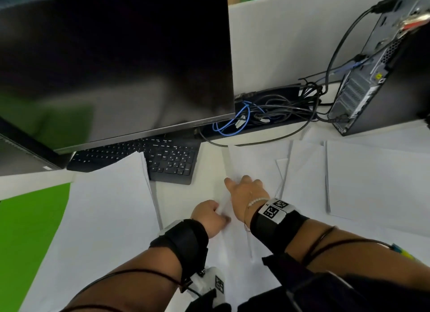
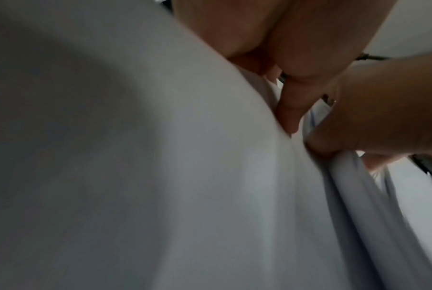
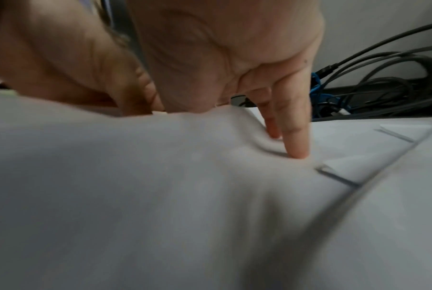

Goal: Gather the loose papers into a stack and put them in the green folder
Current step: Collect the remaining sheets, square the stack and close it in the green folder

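1. Green folder lies flat at far left edge of desk, partly under a white sheet. Nothing visibly inside it; whether it is open or closed I cannot tell. Placed within reach, probably so the stack can go in last.
2. Keyboard sits under the monitor; that left sheet overlaps its near corner.
3. Left hand is at centre, fingers curled, pinching the edge of the middle paper. Left wrist view shows thumb and fingers bunching several sheet edges together. Likely holding so the sheets do not slide.
4. Right hand is just beside it, on the same paper, fingers extended and pressing tips down, gripping nothing. Paper dimples under them, so judged as dragging or pinning the sheet toward the left hand.
5. More loose papers lie spread to the right, overlapping, well apart from the folder. Gathering looks barely started.
6. Cables and a PC tower stand behind at right.
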Motion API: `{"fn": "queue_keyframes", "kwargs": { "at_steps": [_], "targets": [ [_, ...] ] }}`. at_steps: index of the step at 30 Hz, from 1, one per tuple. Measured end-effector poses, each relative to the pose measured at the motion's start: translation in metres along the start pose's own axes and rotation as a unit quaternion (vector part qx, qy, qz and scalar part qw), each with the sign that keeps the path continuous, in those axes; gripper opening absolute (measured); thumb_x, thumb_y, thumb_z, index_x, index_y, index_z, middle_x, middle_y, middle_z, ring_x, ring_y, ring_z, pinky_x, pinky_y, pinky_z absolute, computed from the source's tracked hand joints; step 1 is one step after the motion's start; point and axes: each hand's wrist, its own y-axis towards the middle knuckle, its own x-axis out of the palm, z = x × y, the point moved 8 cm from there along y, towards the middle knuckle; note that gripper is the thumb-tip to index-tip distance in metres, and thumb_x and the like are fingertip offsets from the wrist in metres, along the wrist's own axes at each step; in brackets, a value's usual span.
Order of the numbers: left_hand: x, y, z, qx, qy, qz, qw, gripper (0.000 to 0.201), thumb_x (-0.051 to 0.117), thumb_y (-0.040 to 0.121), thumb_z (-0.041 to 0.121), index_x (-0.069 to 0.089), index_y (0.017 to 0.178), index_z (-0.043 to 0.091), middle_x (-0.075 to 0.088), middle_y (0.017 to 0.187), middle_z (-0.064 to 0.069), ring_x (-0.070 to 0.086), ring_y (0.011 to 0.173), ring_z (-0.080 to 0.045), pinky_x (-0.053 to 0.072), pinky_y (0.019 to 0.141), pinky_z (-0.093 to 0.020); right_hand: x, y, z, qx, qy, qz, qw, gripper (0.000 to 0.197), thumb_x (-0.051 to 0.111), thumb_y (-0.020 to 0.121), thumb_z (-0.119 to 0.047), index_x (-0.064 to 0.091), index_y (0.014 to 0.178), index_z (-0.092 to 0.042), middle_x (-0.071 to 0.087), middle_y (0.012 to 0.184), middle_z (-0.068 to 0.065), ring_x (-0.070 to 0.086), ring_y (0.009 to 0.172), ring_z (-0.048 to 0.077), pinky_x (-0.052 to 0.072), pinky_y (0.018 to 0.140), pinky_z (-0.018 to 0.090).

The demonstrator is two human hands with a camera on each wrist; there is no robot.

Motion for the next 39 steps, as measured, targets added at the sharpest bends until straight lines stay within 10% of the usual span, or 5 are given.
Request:
{"fn": "queue_keyframes", "kwargs": {
  "at_steps": [10,20,24,29,39],
  "targets": [
    [-0.072,0.014,-0.041,-0.062,-0.310,0.130,0.940,0.007,0.065,0.083,0.019,0.059,0.086,0.017,0.068,0.101,-0.010,0.065,0.095,-0.031,0.052,0.091,-0.048,-0.059,0.001,0.021,0.021,0.330,0.167,0.929,0.067,0.048,0.081,0.002,0.023,0.141,-0.017,0.042,0.064,-0.004,0.043,0.058,0.009,0.036,0.057,0.021],
    [-0.020,0.017,-0.034,-0.118,-0.440,-0.027,0.890,0.054,0.053,0.089,0.046,0.050,0.130,0.010,0.060,0.125,-0.015,0.061,0.110,-0.030,0.047,0.098,-0.044,-0.013,0.008,-0.015,-0.042,0.414,0.073,0.906,0.057,0.065,0.085,-0.026,0.042,0.135,-0.017,0.056,0.127,0.007,0.054,0.116,0.022,0.037,0.097,0.021],
    [-0.014,0.019,-0.035,-0.073,-0.298,-0.020,0.952,0.027,0.060,0.086,0.009,0.053,0.112,0.003,0.064,0.111,-0.017,0.064,0.096,-0.032,0.053,0.089,-0.048,-0.035,0.001,0.085,0.147,0.168,0.215,0.951,0.056,0.058,0.079,-0.038,0.046,0.131,-0.022,0.047,0.132,0.006,0.042,0.120,0.029,0.036,0.100,0.036],
    [-0.013,0.029,-0.040,-0.044,-0.259,0.003,0.965,0.022,0.062,0.083,0.007,0.058,0.104,0.010,0.067,0.109,-0.013,0.064,0.100,-0.031,0.051,0.092,-0.046,-0.016,-0.010,0.140,0.281,0.136,0.094,0.945,0.086,0.060,0.067,-0.064,0.033,0.131,-0.014,0.042,0.126,0.011,0.040,0.119,0.035,0.044,0.092,0.046],
    [-0.011,0.031,-0.049,-0.037,-0.315,0.026,0.948,0.016,0.062,0.083,0.005,0.061,0.096,0.015,0.068,0.108,-0.012,0.065,0.099,-0.031,0.051,0.094,-0.048,-0.013,-0.001,0.128,0.255,0.061,0.041,0.964,0.068,0.050,0.083,-0.028,0.020,0.140,-0.010,0.038,0.130,0.020,0.044,0.117,0.042,0.043,0.098,0.044]
  ]
}}
